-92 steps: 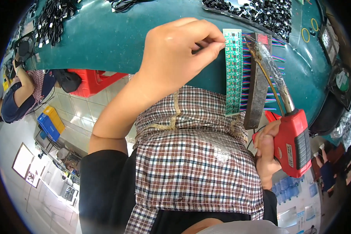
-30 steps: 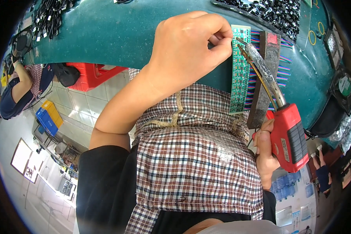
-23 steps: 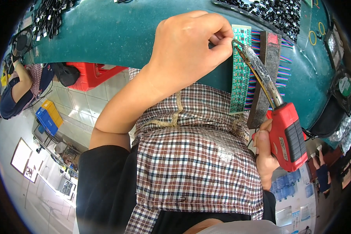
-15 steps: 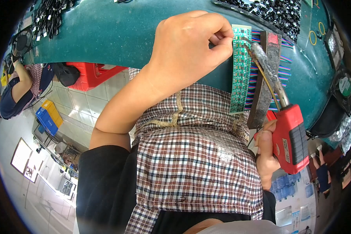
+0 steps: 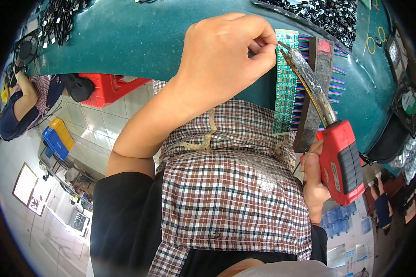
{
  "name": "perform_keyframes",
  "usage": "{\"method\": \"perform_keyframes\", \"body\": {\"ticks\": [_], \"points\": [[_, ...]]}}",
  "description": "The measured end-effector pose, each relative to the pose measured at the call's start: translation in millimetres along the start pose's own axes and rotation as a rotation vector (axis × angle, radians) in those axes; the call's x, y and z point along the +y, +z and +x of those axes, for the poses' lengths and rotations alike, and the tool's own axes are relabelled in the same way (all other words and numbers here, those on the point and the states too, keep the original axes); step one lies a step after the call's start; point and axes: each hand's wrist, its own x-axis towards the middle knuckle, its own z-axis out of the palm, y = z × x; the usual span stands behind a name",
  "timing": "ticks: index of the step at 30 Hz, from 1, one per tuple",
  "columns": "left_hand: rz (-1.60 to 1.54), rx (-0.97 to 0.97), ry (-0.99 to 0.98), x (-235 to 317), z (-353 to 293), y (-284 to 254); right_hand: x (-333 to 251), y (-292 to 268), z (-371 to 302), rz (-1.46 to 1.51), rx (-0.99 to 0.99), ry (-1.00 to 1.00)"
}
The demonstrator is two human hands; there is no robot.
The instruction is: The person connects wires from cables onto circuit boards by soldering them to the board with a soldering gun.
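My left hand (image 5: 224,55) is pinched closed at the upper left edge of a long green circuit board panel (image 5: 284,99). Whatever sits between its fingertips is too small or hidden to name. My right hand (image 5: 314,184) grips a red and black soldering gun (image 5: 339,161), and its metal tip reaches up to the board right beside my left fingertips. From the board's right side run thin multicoloured wires (image 5: 337,87). A dark bar (image 5: 318,74) with a red patch at its top lies across these wires.
Black small parts (image 5: 309,11) fill a tray at the far right. Black cables (image 5: 60,21) are heaped at the far left of the green table (image 5: 125,41). A red stool (image 5: 101,90) stands below the table edge. Another person (image 5: 30,99) sits at the left, and a fan (image 5: 406,101) is at the right.
The soldering gun in my right hand has shifted left, bringing its tip from the board's middle to its left edge near my left fingertips. My left hand has hardly moved.
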Motion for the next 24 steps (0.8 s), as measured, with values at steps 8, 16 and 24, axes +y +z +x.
{"method": "perform_keyframes", "body": {"ticks": [8,16,24], "points": [[-0.007,0.003,0.007,1,1,-1,-1,6,-3,0.126,0.065,0.094],[0.007,-0.006,-0.004,2,1,-2,-3,1,-1,0.163,0.054,0.111],[0.001,0.000,0.000,1,-1,-1,-1,4,-6,0.079,0.070,0.094]]}}
